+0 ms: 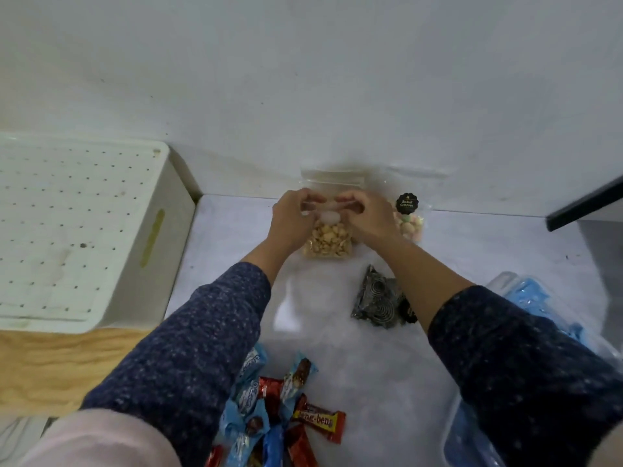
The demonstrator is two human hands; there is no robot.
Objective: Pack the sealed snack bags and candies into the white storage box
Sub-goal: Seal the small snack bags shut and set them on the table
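A clear zip bag of tan nuts [326,243] stands against the wall at the far middle of the table. My left hand [294,217] and my right hand [367,219] both pinch its upper part, fingertips almost meeting. Just right of it stands a bag of pastel biscuits [409,224] with a black round label. A bag of black spiral candies [379,299] lies nearer me, under my right forearm. A pile of wrapped chocolate bars [286,419], blue and red, lies at the near edge. The white storage box [161,251] stands at the left, covered by a perforated white lid.
A blue and clear plastic container [539,298] sits at the right, partly hidden by my right sleeve. A dark shelf edge [586,203] juts in at the far right. Wood surface [50,369] shows below the white box. The wall runs close behind the bags.
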